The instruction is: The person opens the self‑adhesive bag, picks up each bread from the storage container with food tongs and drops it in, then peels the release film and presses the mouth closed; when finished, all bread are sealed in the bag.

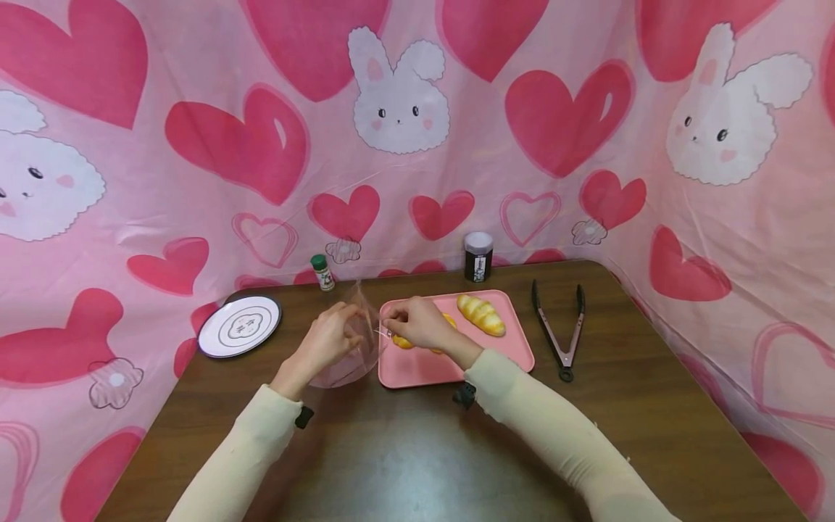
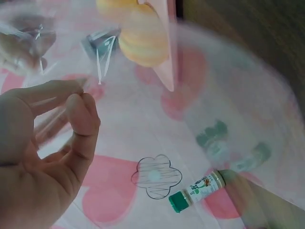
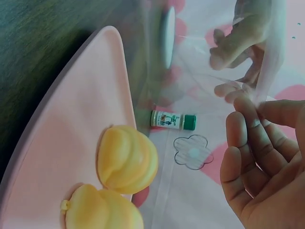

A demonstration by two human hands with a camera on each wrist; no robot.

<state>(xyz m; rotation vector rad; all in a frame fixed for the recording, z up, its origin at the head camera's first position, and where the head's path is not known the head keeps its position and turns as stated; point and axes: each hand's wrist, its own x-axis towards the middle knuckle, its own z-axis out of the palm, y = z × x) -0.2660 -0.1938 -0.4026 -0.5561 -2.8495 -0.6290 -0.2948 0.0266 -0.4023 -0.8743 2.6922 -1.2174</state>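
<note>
Your clear plastic bag (image 1: 349,368) is between your hands, just left of the pink tray (image 1: 424,370). Most of the film sits about your left hand (image 1: 326,341), so that hand is nearer the bulk. Left fingertips look pinched together on film, no clear gap. Your right hand (image 1: 427,324) reaches in from the right, above the tray, thumb and finger pinching the bag's edge, the others loosely curled. Fingertips of both hands are close together across that edge. Bag's long axis seems to run near to far; can't tell how wide the mouth is spread. Yellow pastries (image 3: 126,160) lie right of the bag, long roll (image 1: 481,314) farther right, slanting far-left to near-right.
</note>
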